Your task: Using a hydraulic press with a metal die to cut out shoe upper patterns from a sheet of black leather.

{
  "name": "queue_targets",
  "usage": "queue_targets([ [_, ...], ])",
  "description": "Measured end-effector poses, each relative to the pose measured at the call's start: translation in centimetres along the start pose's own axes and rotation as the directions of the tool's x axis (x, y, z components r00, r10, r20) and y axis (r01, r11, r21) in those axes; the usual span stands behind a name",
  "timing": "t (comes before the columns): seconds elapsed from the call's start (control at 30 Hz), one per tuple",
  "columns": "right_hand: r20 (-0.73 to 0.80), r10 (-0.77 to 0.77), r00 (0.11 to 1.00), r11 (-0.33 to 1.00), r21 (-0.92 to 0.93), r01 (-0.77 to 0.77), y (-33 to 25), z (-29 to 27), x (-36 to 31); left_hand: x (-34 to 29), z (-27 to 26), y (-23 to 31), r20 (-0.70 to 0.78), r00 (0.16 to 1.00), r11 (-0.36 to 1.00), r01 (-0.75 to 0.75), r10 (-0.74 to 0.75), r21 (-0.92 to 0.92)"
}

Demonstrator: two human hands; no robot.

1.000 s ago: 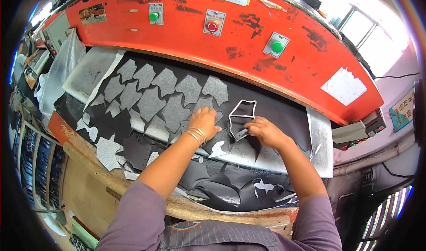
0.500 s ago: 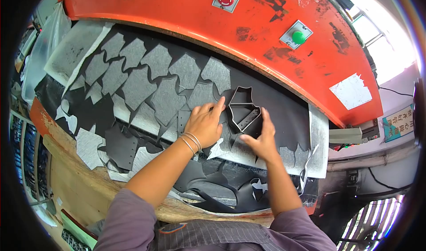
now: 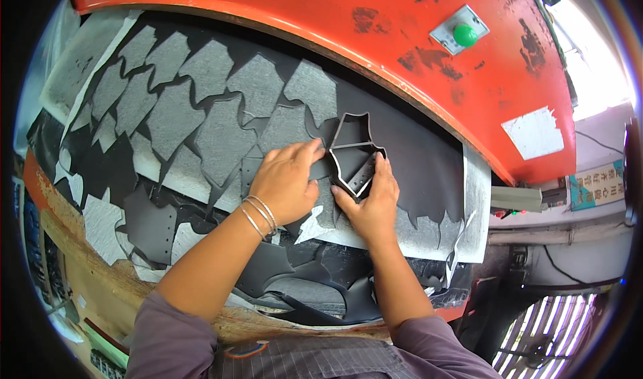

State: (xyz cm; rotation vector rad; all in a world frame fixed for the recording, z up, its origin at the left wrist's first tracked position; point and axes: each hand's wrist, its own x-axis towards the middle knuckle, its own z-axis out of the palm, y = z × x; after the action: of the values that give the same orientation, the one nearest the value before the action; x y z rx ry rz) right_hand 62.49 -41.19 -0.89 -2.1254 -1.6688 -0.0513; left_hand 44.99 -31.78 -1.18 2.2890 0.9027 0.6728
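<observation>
A metal cutting die (image 3: pixel 362 176), an angular open frame with a crossbar and a perforated strip, stands on the black sheet (image 3: pixel 415 158). My right hand (image 3: pixel 375 208) grips its near end, thumb on the left side and fingers along the right wall. Beside the die's left edge is my left hand (image 3: pixel 284 181), its index finger stretched toward the frame and the other fingers loosely bent, holding nothing. To the left, rows of angular grey cut-outs (image 3: pixel 174 121) show in the black sheet. Part of the sheet is hidden under my hands.
A red machine beam (image 3: pixel 268 7) with a green button (image 3: pixel 465 35) spans the far side. A white board (image 3: pixel 477 205) shows beneath the sheet at right. Black offcuts (image 3: pixel 268 268) and a pale scrap (image 3: pixel 102 228) lie along the near edge.
My right hand has closed from beside the die onto its near end. The left hand stays by the die's left side. The whole view has shifted, with the bench now further left.
</observation>
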Motion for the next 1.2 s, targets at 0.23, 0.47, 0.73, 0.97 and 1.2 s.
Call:
queue_targets([
  [0.23, 0.004, 0.032, 0.999, 0.998, 0.059, -0.032, 1.4, 0.0, 1.5, 1.8, 0.3, 0.5, 0.006, 0.998, 0.998, 0.055, -0.055, 0.030],
  [0.47, 0.017, 0.088, 0.996, 0.982, 0.169, -0.089, 3.4, -0.1, 2.6, 3.5, 1.4, 0.8, -0.002, 0.997, 0.997, 0.071, -0.071, -0.040],
  [0.73, -0.002, 0.084, 0.996, 0.978, 0.192, -0.082, 3.3, -0.2, 2.4, 3.3, 1.1, 1.4, 0.017, 0.997, 0.997, 0.069, -0.070, 0.016],
  [0.97, 0.059, 0.100, 0.993, 0.992, 0.067, -0.104, 1.6, -0.9, 1.9, 2.1, -0.1, 1.7, 0.039, 0.998, 0.994, 0.044, -0.048, 0.099],
  [1.2, 0.048, 0.103, 0.994, 0.995, -0.019, -0.102, -0.7, -0.5, 1.1, 0.7, -0.8, 0.3, 0.012, 1.000, 0.999, 0.024, -0.024, 0.030],
])
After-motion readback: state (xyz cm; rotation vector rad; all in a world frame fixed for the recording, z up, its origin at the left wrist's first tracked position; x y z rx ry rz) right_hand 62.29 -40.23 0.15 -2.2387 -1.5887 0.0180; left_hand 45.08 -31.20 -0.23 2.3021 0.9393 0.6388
